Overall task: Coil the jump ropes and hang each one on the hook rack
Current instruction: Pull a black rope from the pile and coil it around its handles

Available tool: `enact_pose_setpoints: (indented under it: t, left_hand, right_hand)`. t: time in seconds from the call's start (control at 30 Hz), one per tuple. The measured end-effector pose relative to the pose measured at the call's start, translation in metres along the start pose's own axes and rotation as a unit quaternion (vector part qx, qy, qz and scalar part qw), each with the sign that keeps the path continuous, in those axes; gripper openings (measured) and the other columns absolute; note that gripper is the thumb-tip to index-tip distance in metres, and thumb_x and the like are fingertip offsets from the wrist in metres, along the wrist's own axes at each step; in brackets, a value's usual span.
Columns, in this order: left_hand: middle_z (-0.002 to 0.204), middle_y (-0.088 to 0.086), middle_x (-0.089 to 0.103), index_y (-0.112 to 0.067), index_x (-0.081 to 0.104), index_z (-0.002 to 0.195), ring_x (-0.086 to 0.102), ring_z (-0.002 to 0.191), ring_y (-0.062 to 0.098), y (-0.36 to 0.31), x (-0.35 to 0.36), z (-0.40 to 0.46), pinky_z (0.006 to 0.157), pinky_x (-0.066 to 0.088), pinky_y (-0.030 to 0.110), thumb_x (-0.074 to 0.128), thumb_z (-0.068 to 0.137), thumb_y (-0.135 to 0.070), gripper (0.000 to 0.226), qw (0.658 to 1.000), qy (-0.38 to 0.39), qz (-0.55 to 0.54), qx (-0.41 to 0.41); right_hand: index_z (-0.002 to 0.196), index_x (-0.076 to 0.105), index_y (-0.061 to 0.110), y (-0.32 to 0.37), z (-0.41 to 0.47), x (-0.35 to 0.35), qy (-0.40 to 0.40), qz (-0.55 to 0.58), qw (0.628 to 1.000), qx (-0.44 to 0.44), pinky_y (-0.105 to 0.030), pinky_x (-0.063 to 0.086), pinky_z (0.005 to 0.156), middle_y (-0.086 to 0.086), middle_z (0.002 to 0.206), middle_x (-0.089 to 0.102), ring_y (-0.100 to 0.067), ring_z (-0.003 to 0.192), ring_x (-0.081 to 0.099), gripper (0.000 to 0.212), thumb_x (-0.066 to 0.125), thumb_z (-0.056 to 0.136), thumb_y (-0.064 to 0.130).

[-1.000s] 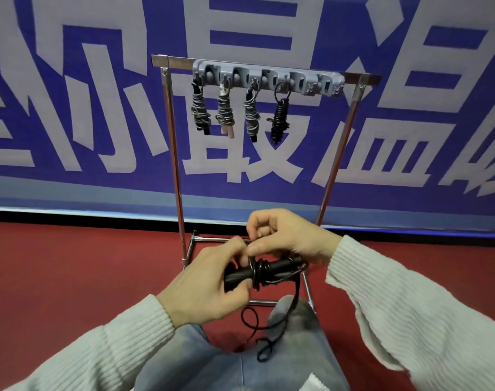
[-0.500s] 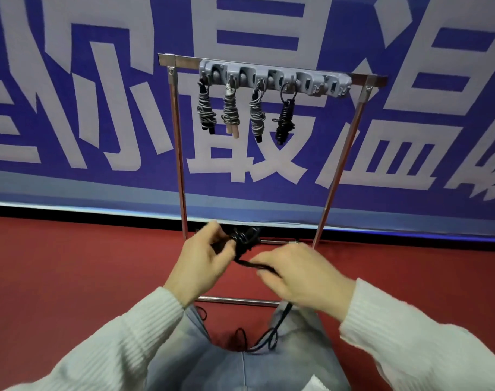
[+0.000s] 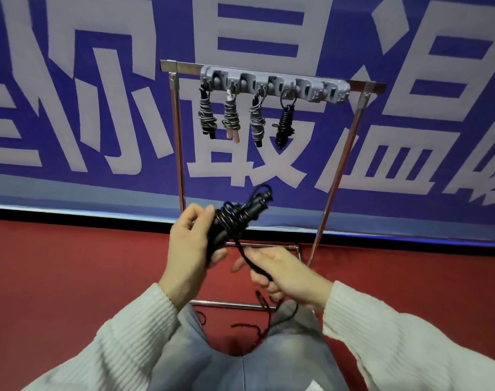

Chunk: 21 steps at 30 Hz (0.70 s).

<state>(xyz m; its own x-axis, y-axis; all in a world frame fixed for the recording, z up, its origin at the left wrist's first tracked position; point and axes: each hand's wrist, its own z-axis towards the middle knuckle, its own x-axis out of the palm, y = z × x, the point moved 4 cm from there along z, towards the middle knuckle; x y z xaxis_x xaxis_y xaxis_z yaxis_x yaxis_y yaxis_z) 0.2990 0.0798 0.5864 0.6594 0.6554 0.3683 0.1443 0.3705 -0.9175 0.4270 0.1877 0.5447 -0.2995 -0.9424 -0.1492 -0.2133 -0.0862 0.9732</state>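
My left hand point(image 3: 188, 246) grips the paired handles of a black jump rope point(image 3: 235, 218), tilted up to the right, with several turns of cord wound around them. My right hand point(image 3: 283, 273) pinches the loose cord below the handles; the rest of the cord trails down over my knees point(image 3: 268, 320). A grey hook rack point(image 3: 274, 84) sits on the top bar of a metal stand. Several coiled ropes hang from it: three grey ones point(image 3: 230, 117) and a black one point(image 3: 284, 127). The hooks at the rack's right end point(image 3: 333, 93) hold nothing.
The metal stand's legs point(image 3: 335, 176) and base bars point(image 3: 229, 305) stand on red carpet point(image 3: 71, 277) just past my knees. A blue banner with large white characters point(image 3: 99, 94) covers the wall behind.
The handles have tilted up and risen in my left hand. My right hand has slid back down along the cord toward me, with more turns wound on the handles.
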Motion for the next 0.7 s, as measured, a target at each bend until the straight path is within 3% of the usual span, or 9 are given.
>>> enact_pose_setpoints:
  t: [0.1, 0.2, 0.23, 0.3, 0.37, 0.47, 0.57, 0.63, 0.7]
  left_hand:
    - [0.073, 0.009, 0.057, -0.018, 0.046, 0.084, 0.042, 0.042, 0.014, 0.013, -0.019, 0.026, 0.04, 0.029, 0.018, 0.06, 0.101, -0.035, 0.028, 0.996, -0.074, 0.046, -0.021]
    - [0.072, 0.009, 0.059, -0.015, 0.044, 0.077, 0.044, 0.046, 0.016, 0.029, -0.035, 0.04, 0.039, 0.034, 0.023, 0.065, 0.098, -0.028, 0.033, 0.982, -0.113, 0.15, 0.005]
    - [0.067, 0.006, 0.058, -0.015, 0.043, 0.073, 0.044, 0.05, 0.017, 0.033, -0.039, 0.041, 0.045, 0.036, 0.026, 0.066, 0.098, -0.028, 0.036, 0.961, -0.109, 0.248, 0.049]
    - [0.062, -0.001, 0.053, -0.017, 0.042, 0.072, 0.046, 0.055, 0.019, 0.044, -0.04, 0.036, 0.057, 0.035, 0.032, 0.066, 0.097, -0.029, 0.037, 0.872, -0.053, 0.463, 0.148]
    - [0.062, -0.002, 0.051, -0.022, 0.037, 0.076, 0.053, 0.058, 0.029, 0.057, -0.025, 0.021, 0.055, 0.036, 0.035, 0.061, 0.099, -0.032, 0.034, 0.803, 0.043, 0.553, 0.217]
    - [0.058, 0.003, 0.054, -0.026, 0.031, 0.079, 0.054, 0.056, 0.033, 0.061, 0.003, -0.009, 0.051, 0.031, 0.037, 0.043, 0.099, -0.039, 0.026, 0.78, 0.148, 0.537, 0.286]
    - [0.055, -0.006, 0.043, -0.028, 0.034, 0.077, 0.042, 0.051, 0.016, 0.04, 0.013, -0.024, 0.053, 0.027, 0.031, 0.04, 0.1, -0.039, 0.027, 0.833, 0.185, 0.438, 0.284]
    - [0.057, -0.01, 0.039, -0.029, 0.037, 0.072, 0.036, 0.05, 0.006, 0.026, 0.011, -0.027, 0.052, 0.029, 0.023, 0.044, 0.1, -0.039, 0.03, 0.872, 0.162, 0.371, 0.275]
    - [0.056, -0.01, 0.04, -0.026, 0.039, 0.067, 0.037, 0.048, 0.007, 0.016, 0.009, -0.024, 0.047, 0.032, 0.021, 0.054, 0.097, -0.041, 0.037, 0.927, 0.123, 0.281, 0.218]
  right_hand:
    - [0.106, 0.074, 0.027, -0.004, -0.007, 0.003, -0.055, -0.186, 0.979, -0.064, -0.023, 0.032, 0.051, 0.012, 0.054, 0.043, -0.007, 0.048, 0.036, 0.032, 0.045, 0.108, 0.041]
    - [0.107, 0.065, 0.025, 0.007, -0.022, 0.0, -0.089, -0.466, 0.873, -0.114, -0.035, 0.05, 0.067, 0.008, 0.064, 0.061, -0.014, 0.064, 0.06, 0.027, 0.044, 0.103, 0.043]
    - [0.106, 0.062, 0.025, 0.013, -0.026, -0.002, -0.092, -0.536, 0.83, -0.123, -0.039, 0.053, 0.071, 0.005, 0.072, 0.066, -0.022, 0.074, 0.065, 0.029, 0.042, 0.1, 0.044]
    - [0.107, 0.065, 0.027, 0.032, -0.031, -0.006, -0.089, -0.59, 0.789, -0.146, -0.042, 0.054, 0.074, 0.002, 0.085, 0.072, -0.026, 0.085, 0.068, 0.029, 0.044, 0.097, 0.043]
    - [0.107, 0.072, 0.03, 0.054, -0.028, -0.016, -0.068, -0.568, 0.806, -0.15, -0.037, 0.053, 0.075, 0.005, 0.089, 0.075, -0.019, 0.084, 0.068, 0.022, 0.055, 0.095, 0.039]
    - [0.102, 0.079, 0.028, 0.073, -0.013, -0.036, -0.037, -0.447, 0.886, -0.121, -0.028, 0.052, 0.079, 0.011, 0.088, 0.076, -0.005, 0.083, 0.068, 0.012, 0.071, 0.092, 0.028]
    - [0.105, 0.081, 0.017, 0.069, -0.002, -0.056, -0.016, -0.295, 0.949, -0.105, -0.016, 0.05, 0.083, 0.011, 0.092, 0.078, -0.001, 0.088, 0.07, 0.016, 0.073, 0.092, 0.012]
    - [0.105, 0.077, 0.011, 0.051, 0.0, -0.053, 0.011, -0.234, 0.968, -0.088, -0.011, 0.047, 0.071, 0.014, 0.079, 0.076, 0.003, 0.073, 0.067, 0.015, 0.066, 0.096, 0.005]
    - [0.1, 0.07, 0.008, 0.025, -0.001, -0.038, 0.051, -0.183, 0.979, -0.068, -0.011, 0.043, 0.058, 0.018, 0.064, 0.067, 0.005, 0.058, 0.058, 0.007, 0.063, 0.098, 0.008]
